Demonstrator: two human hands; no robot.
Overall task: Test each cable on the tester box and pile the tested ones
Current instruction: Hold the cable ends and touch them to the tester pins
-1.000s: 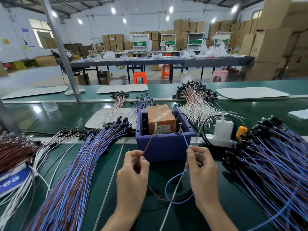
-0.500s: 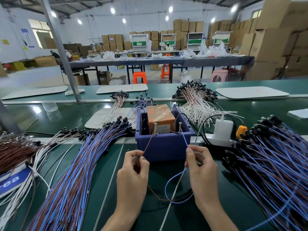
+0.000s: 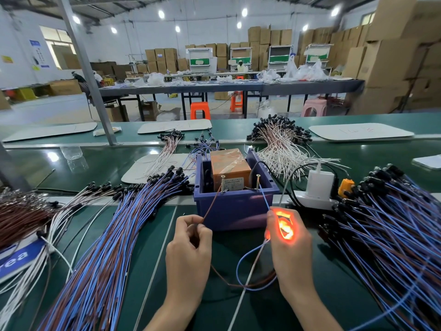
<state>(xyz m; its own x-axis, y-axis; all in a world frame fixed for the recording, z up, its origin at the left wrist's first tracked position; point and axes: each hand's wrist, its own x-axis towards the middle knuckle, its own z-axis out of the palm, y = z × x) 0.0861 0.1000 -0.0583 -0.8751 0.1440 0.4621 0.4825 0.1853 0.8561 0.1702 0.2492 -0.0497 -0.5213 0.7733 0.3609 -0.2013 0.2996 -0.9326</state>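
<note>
Head view: your left grip [image 3: 188, 237] is pinching the brown lead of the cable [image 3: 264, 198] between thumb and forefinger. That lead is running up ahead of the grip to the left screw [image 3: 223, 181] on the tester [image 3: 229, 167]. Your right grip [image 3: 288, 240] is curling round the blue lead, which is reaching up to the right screw [image 3: 257, 180]. A glow [image 3: 284, 226] is shining orange inside that grip. The cable's slack is looping on the bench [image 3: 214, 316] between the two grips. The tester is sitting in a bin [image 3: 233, 209] just ahead of both grips. One pile [image 3: 102, 247] of cables is lying left of the left grip. Another heap [image 3: 393, 235] is lying right of the right grip.
</note>
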